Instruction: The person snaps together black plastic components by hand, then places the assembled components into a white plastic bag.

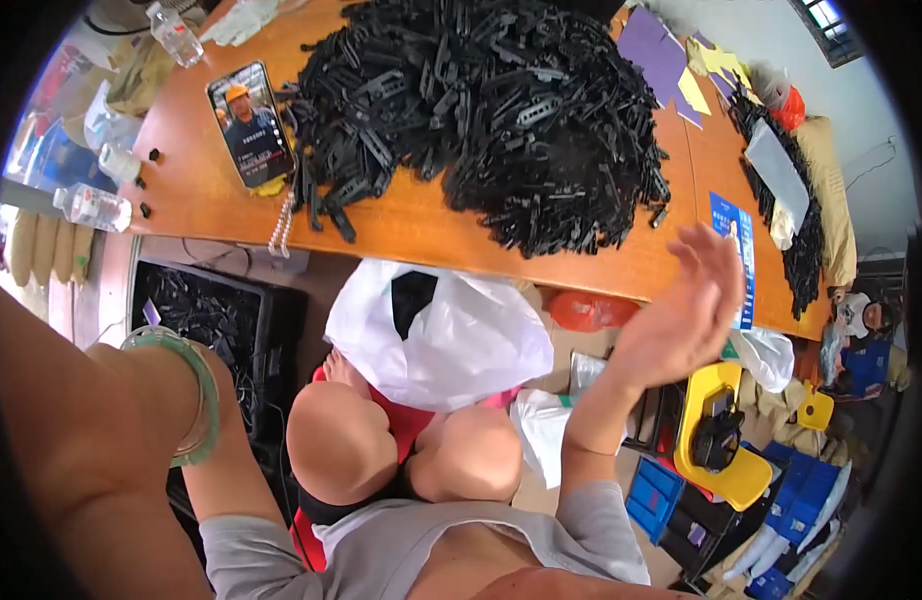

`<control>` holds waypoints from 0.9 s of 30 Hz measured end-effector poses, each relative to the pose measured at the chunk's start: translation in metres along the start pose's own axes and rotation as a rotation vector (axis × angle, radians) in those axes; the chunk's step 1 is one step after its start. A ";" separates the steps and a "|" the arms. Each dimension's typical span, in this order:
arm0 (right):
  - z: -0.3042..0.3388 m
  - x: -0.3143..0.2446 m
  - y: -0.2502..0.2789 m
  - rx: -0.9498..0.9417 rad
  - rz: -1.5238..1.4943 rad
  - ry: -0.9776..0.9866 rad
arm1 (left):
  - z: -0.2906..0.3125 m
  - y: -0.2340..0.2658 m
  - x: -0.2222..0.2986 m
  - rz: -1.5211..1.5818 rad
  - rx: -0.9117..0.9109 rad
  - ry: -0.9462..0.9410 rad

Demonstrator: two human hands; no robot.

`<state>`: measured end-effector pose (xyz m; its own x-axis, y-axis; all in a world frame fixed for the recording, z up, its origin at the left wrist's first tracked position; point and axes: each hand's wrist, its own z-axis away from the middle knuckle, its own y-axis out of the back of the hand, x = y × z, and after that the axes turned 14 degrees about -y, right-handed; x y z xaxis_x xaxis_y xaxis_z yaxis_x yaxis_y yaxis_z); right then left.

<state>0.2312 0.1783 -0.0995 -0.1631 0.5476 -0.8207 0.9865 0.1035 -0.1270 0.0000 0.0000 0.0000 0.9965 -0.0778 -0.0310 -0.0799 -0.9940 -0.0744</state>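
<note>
My right hand (684, 305) is raised in the air near the table's front edge, fingers apart and slightly curved, holding nothing. It hovers beside a blue printed leaflet (738, 255). My left hand (66, 430) is lifted very close to the camera at the left edge, a pale green bangle (209, 410) around its wrist. Its fingers cannot be made out. A big heap of small black plastic parts (471, 110) covers the middle of the wooden table (411, 215). Left of the heap, a phone (251, 125) with a lit screen leans at an angle, a beaded strap (283, 222) hanging below it.
A white plastic bag (451, 335) hangs open between the table edge and my knees. Below left stands a black crate (271, 330) of black parts. Clear bottles (96, 207) lie at the left. A yellow chair (716, 440) stands right; purple sheets (653, 55) lie far right.
</note>
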 end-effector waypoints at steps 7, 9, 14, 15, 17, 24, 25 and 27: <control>0.033 0.092 -0.004 -0.362 0.415 -0.427 | 0.064 -0.033 -0.005 -0.377 -0.352 0.282; 0.043 0.110 -0.026 -0.521 0.606 -0.257 | 0.092 -0.052 -0.022 0.468 -0.618 0.249; 0.064 0.129 -0.068 -0.514 1.153 -0.113 | 0.244 -0.092 -0.044 0.400 -0.855 0.366; 0.065 0.131 -0.072 -0.518 1.189 -0.108 | 0.250 -0.106 -0.045 0.278 -0.882 0.228; 0.068 0.139 -0.075 -0.496 1.227 -0.099 | 0.262 -0.136 -0.042 0.127 -0.915 0.070; 0.080 0.146 -0.063 -0.492 1.115 0.029 | 0.287 -0.159 -0.015 0.100 -0.936 0.048; 0.084 0.146 -0.061 -0.488 1.079 0.036 | 0.291 -0.154 -0.011 0.106 -0.947 0.058; 0.092 0.145 -0.055 -0.498 1.052 0.061 | 0.289 -0.144 -0.002 0.123 -0.971 0.067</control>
<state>0.1545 0.1756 -0.2629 0.7185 0.5945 -0.3610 0.5223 -0.1185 0.8445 0.0019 0.1652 -0.2773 0.9843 -0.1598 0.0751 -0.1580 -0.6070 0.7788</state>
